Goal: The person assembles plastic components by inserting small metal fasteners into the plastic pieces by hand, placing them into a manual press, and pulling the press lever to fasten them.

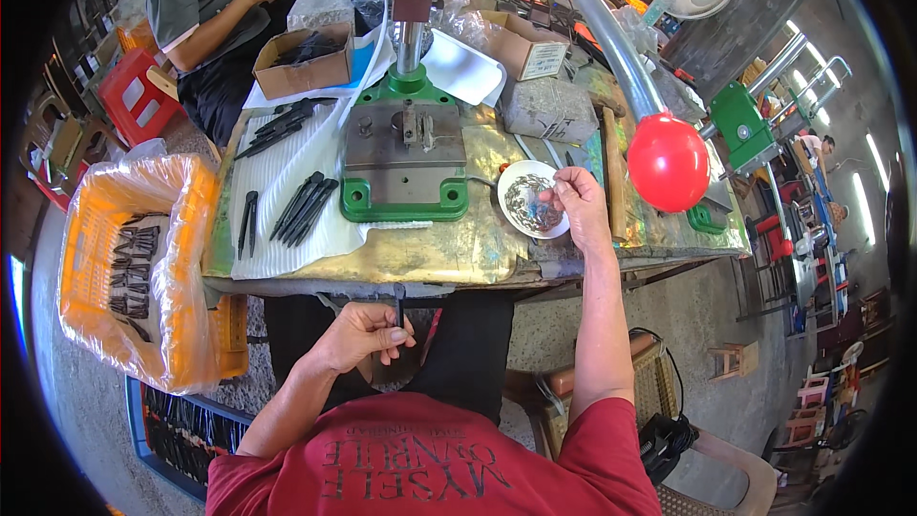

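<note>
My left hand (371,336) is in front of the table's near edge, above my lap. A slim black piece (400,294) stands upright between its thumb and fingers. My right hand (579,199) is over the right side of a white bowl (508,216) of small, thin metal parts (533,203). Its fingertips are pinched together; whatever they hold is too small to make out. Similar slim black pieces (304,210) lie in a row on white foam sheeting (270,253). The green-based hand press (405,177) stands between them and the bowl.
A red ball-ended press lever (669,162) hangs right of the bowl, beside a wooden-handled tool (613,172). A plastic-lined orange crate (196,268) of black pieces stands at the left. Cardboard boxes (304,62) line the back. Another person (205,19) sits at the far left.
</note>
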